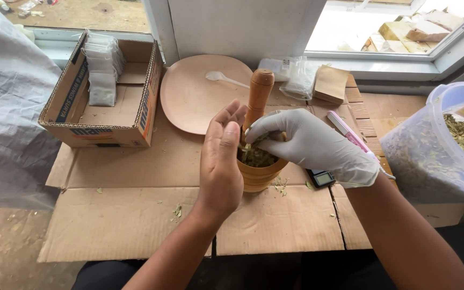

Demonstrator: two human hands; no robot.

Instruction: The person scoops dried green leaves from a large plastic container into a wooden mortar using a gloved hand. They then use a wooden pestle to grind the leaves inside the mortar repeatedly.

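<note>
Left hand open against wooden mortar, gloved right hand pinching dried leaves, pestle upright inside

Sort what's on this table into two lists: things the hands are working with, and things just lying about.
In use:
- wooden mortar, left hand against its side
- dried leaves in it, gloved right hand on them
- pestle standing in it

Lying about:
- cardboard box of small white bags
- round plate with white spoon
- pink pen
- plastic tub of leaves
</note>
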